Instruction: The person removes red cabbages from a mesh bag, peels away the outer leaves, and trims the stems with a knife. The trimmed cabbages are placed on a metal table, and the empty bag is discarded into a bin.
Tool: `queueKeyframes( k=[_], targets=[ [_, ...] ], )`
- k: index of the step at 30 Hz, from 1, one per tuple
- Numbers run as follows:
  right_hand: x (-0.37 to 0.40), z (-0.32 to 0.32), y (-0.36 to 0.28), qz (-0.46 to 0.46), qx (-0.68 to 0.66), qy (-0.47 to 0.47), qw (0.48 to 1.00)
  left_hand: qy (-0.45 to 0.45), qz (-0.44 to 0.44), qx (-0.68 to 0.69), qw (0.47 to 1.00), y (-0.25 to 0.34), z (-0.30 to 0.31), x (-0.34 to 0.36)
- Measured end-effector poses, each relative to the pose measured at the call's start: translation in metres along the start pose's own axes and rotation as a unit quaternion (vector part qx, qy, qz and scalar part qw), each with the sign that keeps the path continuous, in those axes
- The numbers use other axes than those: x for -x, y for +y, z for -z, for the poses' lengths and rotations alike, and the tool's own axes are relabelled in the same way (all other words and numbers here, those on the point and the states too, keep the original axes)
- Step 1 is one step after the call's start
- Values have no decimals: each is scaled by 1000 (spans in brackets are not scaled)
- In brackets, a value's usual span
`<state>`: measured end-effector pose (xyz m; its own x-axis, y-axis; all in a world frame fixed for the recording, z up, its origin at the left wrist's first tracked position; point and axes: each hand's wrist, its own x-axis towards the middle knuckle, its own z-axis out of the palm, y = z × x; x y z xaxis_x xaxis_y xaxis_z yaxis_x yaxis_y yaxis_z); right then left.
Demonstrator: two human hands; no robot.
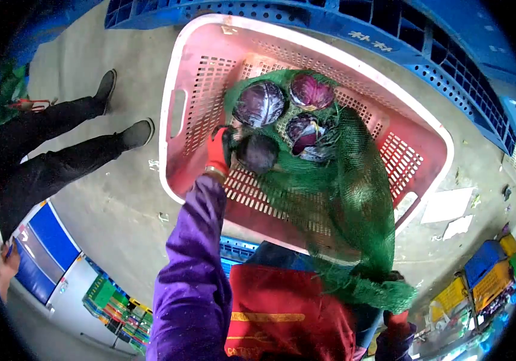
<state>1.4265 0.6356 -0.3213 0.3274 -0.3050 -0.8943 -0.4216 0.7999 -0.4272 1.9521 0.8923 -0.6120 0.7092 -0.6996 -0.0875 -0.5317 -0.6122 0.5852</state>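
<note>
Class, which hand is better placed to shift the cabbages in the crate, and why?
Left, probably. The left hand grips a cabbage in the crate, beside the others. The right hand is back by the body, gripping the bunched net.

the pink basket lies bare along its left side, while the green net and cabbages crowd its middle and right.

Blue plastic pallet, a person's black-trousered legs left of the pallet, white paper scraps below its right end
</note>
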Motion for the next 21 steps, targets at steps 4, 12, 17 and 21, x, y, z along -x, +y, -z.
queueKeyframes(
  k=[4,12,17,21],
  targets=[
    [-5,-3,-36,136,42,91,986,11,20,160,987,73,21,7],
    [-3,-16,-57,231,-36,-13,972,-113,231,493,831,134,51,53],
    [4,-89,-97,205,151,80,964,-137,265,495,816,196,88,51],
    [6,-112,-116,200,178,110,957,-129,331,525,774,223,89,81]
  ],
)
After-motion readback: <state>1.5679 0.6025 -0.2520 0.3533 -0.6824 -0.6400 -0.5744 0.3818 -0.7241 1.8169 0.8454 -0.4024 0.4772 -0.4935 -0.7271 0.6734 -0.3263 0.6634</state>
